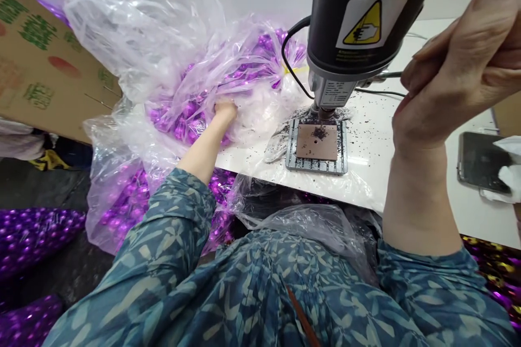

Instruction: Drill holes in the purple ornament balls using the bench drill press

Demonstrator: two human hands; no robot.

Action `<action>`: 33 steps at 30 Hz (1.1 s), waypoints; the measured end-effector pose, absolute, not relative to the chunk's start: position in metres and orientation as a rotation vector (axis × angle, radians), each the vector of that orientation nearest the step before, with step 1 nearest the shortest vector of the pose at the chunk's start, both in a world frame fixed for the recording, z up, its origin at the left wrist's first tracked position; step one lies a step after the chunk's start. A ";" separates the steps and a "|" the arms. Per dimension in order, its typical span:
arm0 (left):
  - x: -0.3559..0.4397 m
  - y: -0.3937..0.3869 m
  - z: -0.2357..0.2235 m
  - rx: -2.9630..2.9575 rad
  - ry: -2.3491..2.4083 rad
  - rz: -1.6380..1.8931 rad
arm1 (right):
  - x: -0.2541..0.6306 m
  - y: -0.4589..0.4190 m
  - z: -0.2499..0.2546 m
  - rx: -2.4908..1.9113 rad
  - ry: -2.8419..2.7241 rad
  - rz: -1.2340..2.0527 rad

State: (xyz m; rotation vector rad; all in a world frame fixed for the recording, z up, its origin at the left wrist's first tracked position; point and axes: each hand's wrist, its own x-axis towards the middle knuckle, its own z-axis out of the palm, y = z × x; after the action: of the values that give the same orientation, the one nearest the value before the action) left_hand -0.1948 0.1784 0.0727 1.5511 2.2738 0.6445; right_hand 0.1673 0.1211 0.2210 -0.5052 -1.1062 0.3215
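Note:
My left hand (pixel 225 110) reaches into a big clear plastic bag (pixel 163 54) full of shiny purple pieces (pixel 183 119); its fingers are buried among them, so what they hold is hidden. My right hand (pixel 459 65) is raised close to the camera at the right, fingers curled round a thin lever (pixel 385 74) of the grey bench press (pixel 358 16). Under the press head sits a metal base plate (pixel 316 146) with a brown pad and dark crumbs on it.
A white table (pixel 407 173) carries the press, a black cable (pixel 291 70) and a dark phone (pixel 480 162) at the right edge. A printed cardboard box (pixel 44 65) stands at the left. More purple pieces (pixel 32 238) lie on the floor below.

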 end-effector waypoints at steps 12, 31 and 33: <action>-0.066 0.097 0.055 0.941 1.119 1.273 | 0.174 0.118 0.215 -0.561 -1.167 0.260; -0.017 0.116 -0.007 1.739 1.281 1.265 | 0.173 0.113 0.211 -0.696 -1.254 0.198; -0.015 0.113 -0.007 1.835 1.265 1.253 | 0.173 0.114 0.211 -0.671 -1.255 0.197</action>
State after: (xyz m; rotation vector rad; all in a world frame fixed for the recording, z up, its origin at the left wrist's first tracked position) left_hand -0.0150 0.1125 -0.0070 1.8351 1.2650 1.2534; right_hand 0.1729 0.1137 0.2107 -0.6709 -1.2545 0.1971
